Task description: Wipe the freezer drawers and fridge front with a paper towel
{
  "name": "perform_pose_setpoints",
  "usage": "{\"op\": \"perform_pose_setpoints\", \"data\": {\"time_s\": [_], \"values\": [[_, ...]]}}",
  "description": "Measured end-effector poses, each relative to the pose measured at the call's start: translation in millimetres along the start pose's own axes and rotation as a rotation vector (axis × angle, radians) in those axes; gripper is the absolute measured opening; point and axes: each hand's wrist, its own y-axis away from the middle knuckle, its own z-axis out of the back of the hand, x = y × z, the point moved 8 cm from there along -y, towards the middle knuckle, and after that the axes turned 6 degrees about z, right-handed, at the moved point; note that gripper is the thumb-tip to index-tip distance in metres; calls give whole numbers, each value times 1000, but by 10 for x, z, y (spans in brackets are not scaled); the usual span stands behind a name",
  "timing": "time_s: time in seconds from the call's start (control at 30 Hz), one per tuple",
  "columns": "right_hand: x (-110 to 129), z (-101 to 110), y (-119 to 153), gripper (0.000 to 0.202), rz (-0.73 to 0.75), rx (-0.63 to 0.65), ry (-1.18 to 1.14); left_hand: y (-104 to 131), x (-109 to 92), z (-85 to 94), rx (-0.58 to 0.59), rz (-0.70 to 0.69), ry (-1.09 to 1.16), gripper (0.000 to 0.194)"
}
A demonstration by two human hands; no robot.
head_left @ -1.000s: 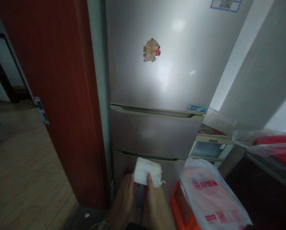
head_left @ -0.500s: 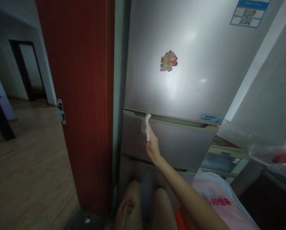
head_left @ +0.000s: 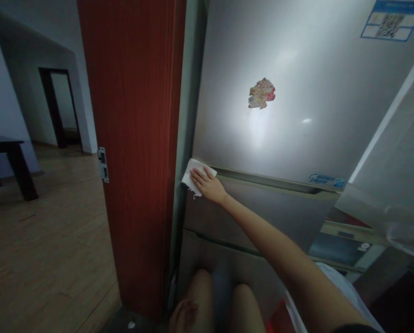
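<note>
Firstly, left hand (head_left: 182, 315): six o'clock, by the left knee (head_left: 202, 283), finger state unclear. Right hand (head_left: 211, 186): fingers open, laid over white cloth (head_left: 195, 163), now flatter and shifted toward nine o'clock, at middle drawer's (head_left: 283, 206) ten-o'clock corner. Farther: dark table (head_left: 11, 147), nine o'clock.

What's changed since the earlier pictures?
The cloth moved up from the lap, then left along the handle to the left edge of the middle drawer, under the right hand. The left hand let go of it and lies by the left leg. The drawers stayed closed.
</note>
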Motion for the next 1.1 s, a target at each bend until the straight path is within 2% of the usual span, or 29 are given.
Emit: {"op": "perform_pose_setpoints", "data": {"time_s": [0.13, 0.2, 0.27, 0.37, 0.53, 0.67, 0.77, 0.83, 0.9, 1.0, 1.07, 1.1], "values": [[-3, 38, -19, 45, -7, -9, -35, -41, -54, 69, -4, 11, 204, 18], [39, -7, -23, 45, -27, -14, -38, -90, -118, 15, 57, 51, 294, 23], [141, -124, 2, 45, -35, -9, -29, -136, -277, -85, 117, 49, 360, 28], [408, -417, 105, 43, -2, 24, -31, -188, -636, -263, 109, -13, 350, 28], [937, -920, 424, 38, 134, 97, -103, -196, -1362, -550, -46, -257, 112, 23], [1136, -1084, 621, 30, 214, 141, -139, -145, -1866, -790, -45, -479, 21, 23], [1050, -984, 601, 27, 251, 162, -148, -92, -2170, -967, -26, -603, -51, 25], [852, -774, 495, 28, 240, 145, -141, -48, -2337, -1065, -19, -667, -90, 26], [548, -471, 345, 32, 174, 101, -111, 2, -2461, -1140, -12, -719, -121, 27], [79, -7, 135, 37, 38, 12, -81, 69, -2543, -1199, -3, -760, -142, 28], [-114, 177, 46, 39, -43, -41, -73, 96, -2536, -1215, 2, -765, -143, 28], [-149, 205, 20, 40, -71, -60, -75, 104, -2521, -1221, 4, -762, -142, 28]]}}
